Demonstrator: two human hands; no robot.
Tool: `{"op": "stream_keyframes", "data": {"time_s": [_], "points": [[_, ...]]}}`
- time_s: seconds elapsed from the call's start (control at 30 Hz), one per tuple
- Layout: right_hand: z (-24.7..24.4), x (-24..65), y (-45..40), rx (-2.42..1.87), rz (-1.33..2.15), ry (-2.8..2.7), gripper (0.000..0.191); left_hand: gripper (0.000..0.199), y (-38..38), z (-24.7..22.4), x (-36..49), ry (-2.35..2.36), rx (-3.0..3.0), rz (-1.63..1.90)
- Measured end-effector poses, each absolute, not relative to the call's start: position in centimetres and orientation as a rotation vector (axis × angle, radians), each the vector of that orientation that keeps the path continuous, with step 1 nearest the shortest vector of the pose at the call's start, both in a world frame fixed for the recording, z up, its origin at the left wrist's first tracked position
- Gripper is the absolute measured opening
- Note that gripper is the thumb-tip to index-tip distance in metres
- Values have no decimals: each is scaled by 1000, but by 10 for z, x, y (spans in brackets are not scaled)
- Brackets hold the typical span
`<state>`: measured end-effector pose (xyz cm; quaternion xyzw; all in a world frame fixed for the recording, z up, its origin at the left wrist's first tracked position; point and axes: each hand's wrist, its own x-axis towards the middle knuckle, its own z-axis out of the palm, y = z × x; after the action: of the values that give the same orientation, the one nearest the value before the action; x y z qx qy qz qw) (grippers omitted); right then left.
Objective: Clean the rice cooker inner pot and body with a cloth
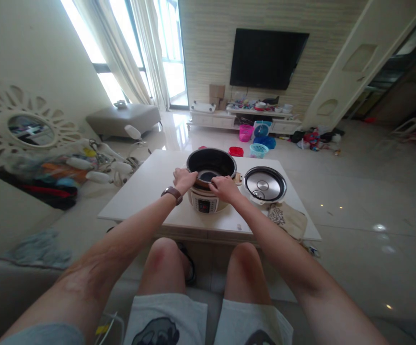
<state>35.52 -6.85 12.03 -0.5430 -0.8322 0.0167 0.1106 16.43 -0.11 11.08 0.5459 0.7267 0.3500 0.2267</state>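
A dark inner pot (212, 158) sits raised and tipped toward me in the mouth of a white electric pressure cooker (215, 205), which stands on a white table. My left hand (185, 178), with a brown watch on the wrist, grips the near left part of the pot's rim. Closed over the near right part of the same rim is my right hand (225, 188). The cooker's front panel with a small dark display faces me. To its right lies the lid (264, 184), its metal underside up. The undersides of my fingers are hidden.
The white table (141, 191) also bears a beige patterned cloth (290, 219) at the right and a small pale object (239, 226) near the front edge. Behind it, a red basin (236, 152) and a blue basket (259, 151) stand on the floor. My knees are close to the table.
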Motion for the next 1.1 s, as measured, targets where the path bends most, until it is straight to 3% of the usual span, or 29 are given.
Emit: {"op": "stream_keyframes", "data": {"time_s": [0.17, 0.37, 0.5, 0.63, 0.8, 0.93, 1.1], "points": [[114, 354, -67, -1634, 68, -2461, 37, 32, -1, 109, 163, 2002, 1432, 924], [106, 359, -71, -1573, 157, -2449, 34, 26, -13, 111, 153, 2056, 1471, 818], [85, 417, -69, -1521, 301, -1871, 23, 29, -46, 115, 153, 2013, 1795, 981], [32, 502, -75, -1655, 756, -796, 16, 23, -103, 92, 177, 1424, 2145, 1176], [-30, 562, -94, -1737, 935, -379, 19, 18, -152, 33, 241, 611, 2511, 1278], [-51, 585, -89, -1664, 969, -179, 23, 17, -148, 2, 277, 461, 2558, 1370], [-60, 598, -58, -1622, 962, -106, 19, 18, -124, 0, 278, 262, 2621, 1436]]}}
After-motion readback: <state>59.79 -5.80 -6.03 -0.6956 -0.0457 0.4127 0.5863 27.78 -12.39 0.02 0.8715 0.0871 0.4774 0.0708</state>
